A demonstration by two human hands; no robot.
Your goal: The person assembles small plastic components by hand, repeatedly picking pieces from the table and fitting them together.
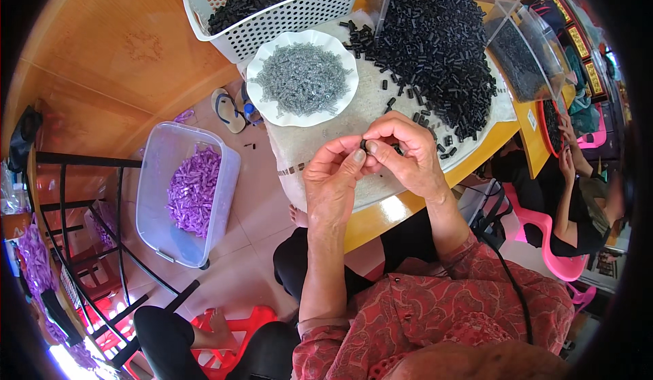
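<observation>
My left hand (333,179) and my right hand (410,154) meet over the front of the cloth-covered table. Pinched between both thumbs and fingertips is a small black plastic piece (365,146), mostly hidden by the fingers. A bit of black also shows by the right fingers; whether it is a second piece I cannot tell. Just beyond my hands, a white scalloped plate (256,74) carries a heap of small clear plastic parts (304,79). To the right spreads a large pile of short black plastic pieces (435,47), with loose ones scattered close to my right hand.
A white perforated basket (289,23) of black pieces stands at the back. On the floor at left is a clear tub (228,196) with purple pieces (195,190), near a black metal frame (88,206). Clear bins (524,54) stand at right, where another person (571,183) sits.
</observation>
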